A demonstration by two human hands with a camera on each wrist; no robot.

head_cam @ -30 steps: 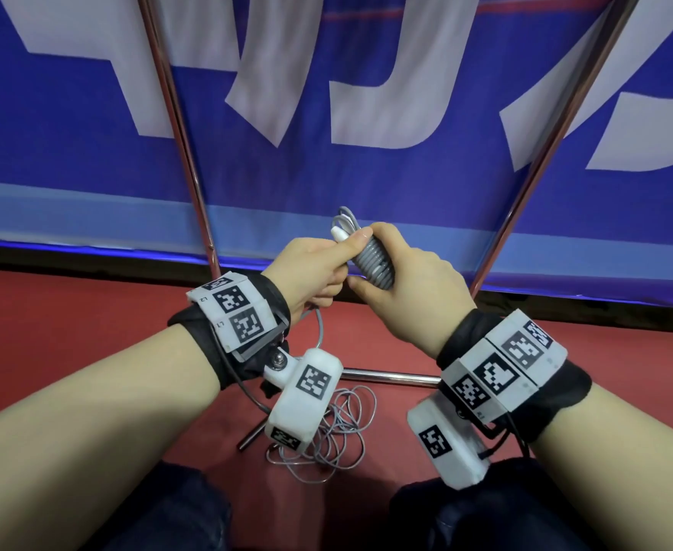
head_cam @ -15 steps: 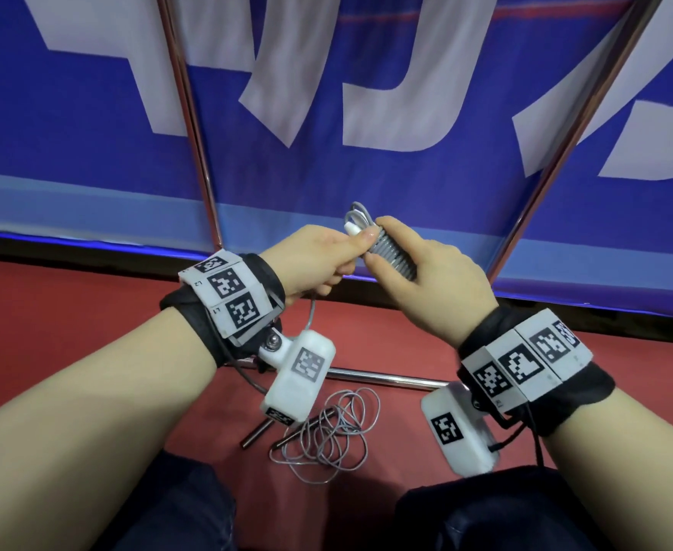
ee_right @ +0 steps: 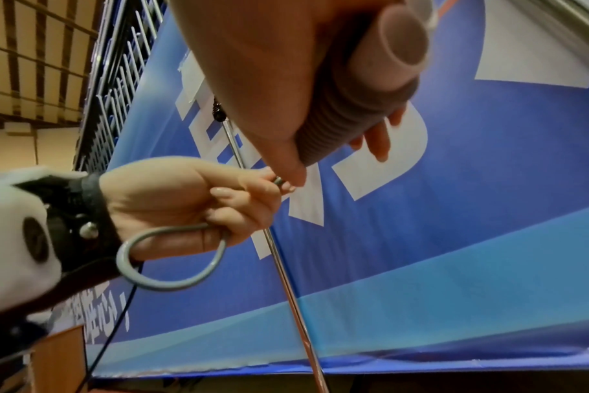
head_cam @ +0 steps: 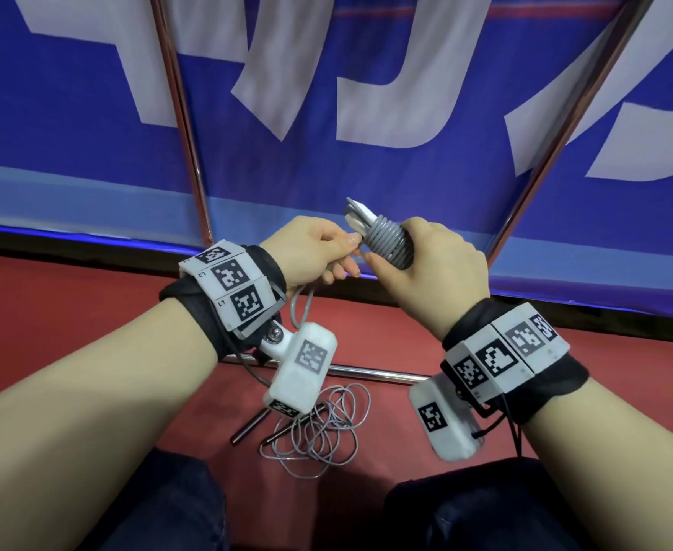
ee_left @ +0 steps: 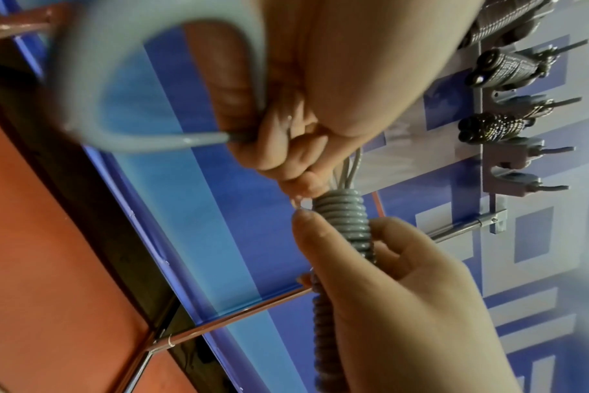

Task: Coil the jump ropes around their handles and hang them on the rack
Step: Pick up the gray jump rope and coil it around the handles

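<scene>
So the grey jump rope (head_cam: 388,242) is held up in front of the blue banner (head_cam: 406,93), wound in tight turns around its paired handles (head_cam: 360,216), whose pale ends poke out the far-left side of the coil. The right hand (head_cam: 430,272) has its fingers curled round the wound bundle, thumb along the near side. The left hand (head_cam: 311,248) sits just left of it, fingers curled and pinching the last free bit of cord, with a small loop (ee_right: 172,258) of it hanging out below the palm. Looks to me like the winding step is nearly done and this is the tuck or tie-off of the tail. I'd guess the next move needs that loose end fed under or through a turn and pulled snug while the right hand keeps the coil from springing open, then a lift up to the rack (ee_left: 508,127), which the left wrist view shows on the far side with a few wound ropes already on its pegs. A second rope (head_cam: 319,431) is lying in a loose tangle on the red floor (head_cam: 68,312) near the knees, not yet coiled.
</scene>
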